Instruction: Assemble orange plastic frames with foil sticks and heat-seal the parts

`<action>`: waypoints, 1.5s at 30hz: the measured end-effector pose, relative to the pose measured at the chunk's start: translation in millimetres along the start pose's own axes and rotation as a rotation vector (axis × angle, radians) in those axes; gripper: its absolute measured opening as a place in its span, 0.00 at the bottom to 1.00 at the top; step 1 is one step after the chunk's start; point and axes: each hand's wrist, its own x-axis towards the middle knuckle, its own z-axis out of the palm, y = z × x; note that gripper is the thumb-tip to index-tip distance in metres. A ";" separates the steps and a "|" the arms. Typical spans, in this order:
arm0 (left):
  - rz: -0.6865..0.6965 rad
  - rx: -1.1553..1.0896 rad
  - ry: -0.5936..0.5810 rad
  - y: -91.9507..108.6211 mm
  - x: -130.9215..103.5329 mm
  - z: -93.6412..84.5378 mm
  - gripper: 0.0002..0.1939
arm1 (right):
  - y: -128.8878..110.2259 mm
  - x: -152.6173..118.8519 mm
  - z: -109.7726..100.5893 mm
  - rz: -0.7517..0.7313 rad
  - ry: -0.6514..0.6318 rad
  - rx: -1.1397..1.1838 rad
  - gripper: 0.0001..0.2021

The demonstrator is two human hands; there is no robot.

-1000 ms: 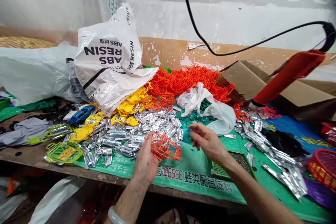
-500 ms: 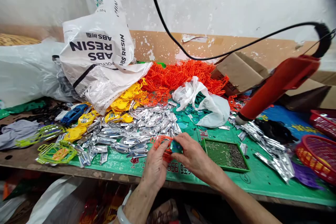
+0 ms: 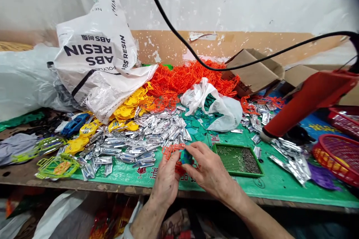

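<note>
Orange-red openwork frame (image 3: pixel 178 167), partly hidden, hand-held; translucent teal piece (image 3: pixel 186 157), pinched, at its right side.

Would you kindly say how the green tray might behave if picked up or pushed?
The green tray lies flat and low, so it seems unlikely to tip if pushed. Small grey pieces crowd its right side, so that end probably feels heavier.

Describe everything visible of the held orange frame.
The orange frame is an openwork of thin, plastic-looking bars, near the front edge of the green sheet. The left grip holds it; a blue-green piece in the right grip hides part of it. Its tilt, and whether the two touch, is unclear.
</note>
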 end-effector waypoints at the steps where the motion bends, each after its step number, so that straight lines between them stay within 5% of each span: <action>1: -0.009 -0.007 0.013 -0.3 -0.6 0.3 0.21 | -1.2 -0.1 0.6 0.003 -0.007 -0.016 0.19; 20: -0.058 -0.056 -0.036 -3.9 -1.1 -2.6 0.14 | 1.8 -5.0 10.1 0.101 -0.009 -0.015 0.20; 33: -0.042 0.084 -0.151 -8.6 -8.9 -4.2 0.17 | -6.2 -17.3 23.5 0.151 0.206 0.110 0.17; 40: 0.109 0.274 -0.178 -17.7 -8.6 -2.2 0.13 | 5.5 -30.0 36.6 0.106 0.275 0.174 0.23; 45: 0.067 0.253 -0.154 -17.7 -8.4 -3.7 0.14 | -0.6 -36.4 38.1 0.152 0.331 0.283 0.26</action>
